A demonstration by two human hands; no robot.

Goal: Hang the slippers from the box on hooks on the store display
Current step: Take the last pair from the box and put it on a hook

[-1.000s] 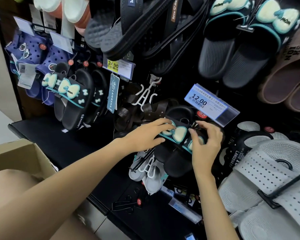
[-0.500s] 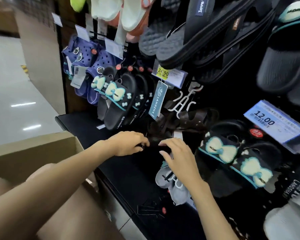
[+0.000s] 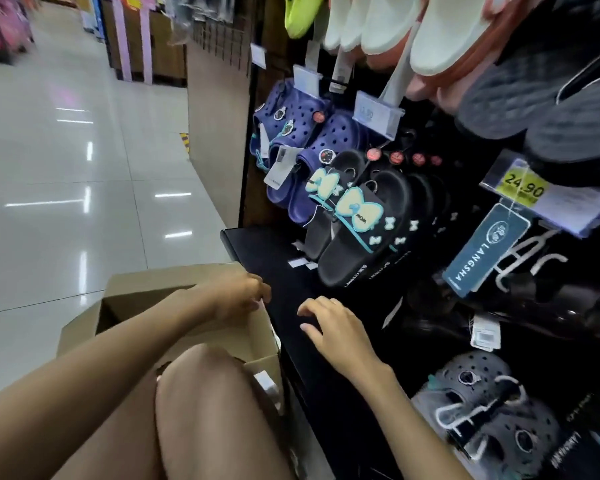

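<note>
- Readable stuff first: the yellow price sticker, up and way right of the right hand, says 24.90. The blue hang tag just under it reads LANGSHA, and the same word runs along the sole edge of the black bow slippers.
- Those black bow slippers hang on the store display right above the right hand. Black slides with a big pale mint bow on the strap, teal trim, little bows along the side. I count two clearly in front, with more black ones stacked behind them, too dark to count.
- Two purple clogs with holes and charm badges hang up and left of those, with a white tag dangling off them.
- Further up there's one lime green clog and a row of about four white soles.
- Two grey clogs sit below and right of the right wrist.
- One cardboard box sits under the left hand, open top. Can't see any slippers inside from this angle.
- Left hand is over the box's far corner, fingers curled down at the edge. Can't tell if it's actually gripping anything.
- Right hand hovers over the black shelf just right of the box, fingers relaxed and spread, holding nothing.
</note>
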